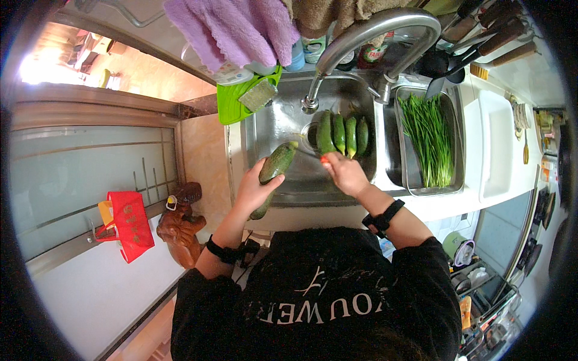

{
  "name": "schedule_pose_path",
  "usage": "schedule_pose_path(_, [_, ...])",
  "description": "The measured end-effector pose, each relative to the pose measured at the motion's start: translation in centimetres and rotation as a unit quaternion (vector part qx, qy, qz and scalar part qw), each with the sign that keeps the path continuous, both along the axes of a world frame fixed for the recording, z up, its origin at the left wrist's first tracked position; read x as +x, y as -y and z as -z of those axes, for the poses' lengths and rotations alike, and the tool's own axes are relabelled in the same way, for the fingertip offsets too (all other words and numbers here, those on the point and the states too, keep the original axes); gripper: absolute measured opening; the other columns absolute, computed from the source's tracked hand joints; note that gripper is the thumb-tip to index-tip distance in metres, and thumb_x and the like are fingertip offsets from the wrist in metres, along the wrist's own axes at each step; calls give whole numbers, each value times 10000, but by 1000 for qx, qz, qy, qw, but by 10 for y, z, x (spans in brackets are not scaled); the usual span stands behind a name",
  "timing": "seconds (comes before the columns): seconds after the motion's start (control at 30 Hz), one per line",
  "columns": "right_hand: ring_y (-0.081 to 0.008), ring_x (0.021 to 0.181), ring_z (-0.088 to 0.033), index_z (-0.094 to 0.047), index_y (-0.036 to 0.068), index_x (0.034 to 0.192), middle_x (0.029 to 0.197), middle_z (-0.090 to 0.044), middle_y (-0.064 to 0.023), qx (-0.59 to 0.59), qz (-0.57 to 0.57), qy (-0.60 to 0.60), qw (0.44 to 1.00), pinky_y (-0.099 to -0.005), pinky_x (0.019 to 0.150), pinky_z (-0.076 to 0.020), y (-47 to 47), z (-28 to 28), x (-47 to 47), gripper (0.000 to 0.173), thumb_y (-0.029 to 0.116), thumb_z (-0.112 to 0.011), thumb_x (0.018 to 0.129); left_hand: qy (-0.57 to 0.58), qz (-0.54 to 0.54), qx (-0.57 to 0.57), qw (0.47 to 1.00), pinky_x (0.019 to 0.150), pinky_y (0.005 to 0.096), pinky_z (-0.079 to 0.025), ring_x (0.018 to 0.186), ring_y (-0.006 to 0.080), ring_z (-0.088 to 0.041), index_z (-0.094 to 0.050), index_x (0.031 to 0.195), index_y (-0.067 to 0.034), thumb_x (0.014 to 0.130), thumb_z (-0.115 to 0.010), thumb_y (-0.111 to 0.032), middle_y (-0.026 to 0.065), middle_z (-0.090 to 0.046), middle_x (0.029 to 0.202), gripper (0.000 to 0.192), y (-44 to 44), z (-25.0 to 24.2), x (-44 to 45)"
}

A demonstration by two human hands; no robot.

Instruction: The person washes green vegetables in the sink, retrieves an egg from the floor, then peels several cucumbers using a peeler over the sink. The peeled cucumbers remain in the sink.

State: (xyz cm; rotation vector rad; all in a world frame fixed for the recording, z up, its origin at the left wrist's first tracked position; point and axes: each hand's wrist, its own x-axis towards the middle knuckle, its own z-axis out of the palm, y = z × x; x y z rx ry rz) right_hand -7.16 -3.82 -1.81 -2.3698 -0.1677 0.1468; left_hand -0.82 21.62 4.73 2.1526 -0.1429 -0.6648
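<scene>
A long, thick green cucumber-like vegetable point(278, 161) is gripped in my left hand point(257, 187). It slants over the left front part of the stainless steel sink point(289, 108), its lower end reaching past the front edge. My right hand point(347, 173) is closed around a small red object point(324, 159), mostly hidden by the fingers; I cannot tell what it is. Just beyond that hand, several green cucumbers point(338, 133) lie side by side in the basin, beside the drain. The leftmost of them is the thickest.
The faucet point(388, 20) arches over the basin. A green rack point(235, 99) with a sponge point(258, 95) hangs at its left rim. To the right, green chives point(426, 140) fill a metal tray point(456, 180), near a white tray point(494, 144). A brown figurine point(180, 225) stands left.
</scene>
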Motion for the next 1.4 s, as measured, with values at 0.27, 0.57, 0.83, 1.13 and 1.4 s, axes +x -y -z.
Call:
schedule_pose_path(0.27, [-413, 734, -598, -483, 50, 970, 764, -613, -235, -42, 129, -157, 978, -502, 621, -474, 16, 30, 5, 320, 346, -362, 952, -170, -110, -81, 976, 753, 355, -478, 866, 227, -592, -492, 1191, -32, 816, -632, -434, 121, -607, 998, 567, 0, 10, 10])
schedule_pose_path(0.57, [-416, 746, -582, -532, 9, 940, 786, -608, -239, 130, 196, -284, 929, -472, 652, -443, 28, 33, -5, 425, 410, -388, 942, -417, -310, -394, 758, 888, 409, -463, 1004, 245, -572, -458, 1206, -90, 843, -589, -459, 137, -583, 1095, 534, 11, 20, 20])
schedule_pose_path(0.83, [-294, 585, -525, -504, -2, 946, 664, -544, -171, 253, 273, -245, 895, -377, 583, -428, 14, 1, -30, 373, 369, -466, 932, -351, -363, -488, 712, 996, 405, -384, 1142, 238, -481, -434, 1197, -52, 843, -646, -275, 99, -510, 1203, 469, 26, -2, 12])
schedule_pose_path(1.13, [-380, 711, -575, -508, 18, 917, 791, -571, -185, 112, 167, 63, 978, -421, 633, -467, -18, -56, -43, 229, 238, -556, 878, -352, -435, -526, 641, 998, 427, -414, 1141, 244, -480, -471, 1172, -50, 830, -651, -313, 103, -508, 1185, 467, 28, -7, 0])
schedule_pose_path(1.4, [-365, 712, -551, -505, 5, 943, 799, -529, -164, 57, 102, 110, 987, -416, 630, -453, -31, -48, -32, 207, 192, -555, 868, -305, -515, -469, 650, 852, 351, -541, 1027, 207, -563, -528, 1073, -31, 800, -667, -379, 79, -566, 1082, 464, 39, -7, -14])
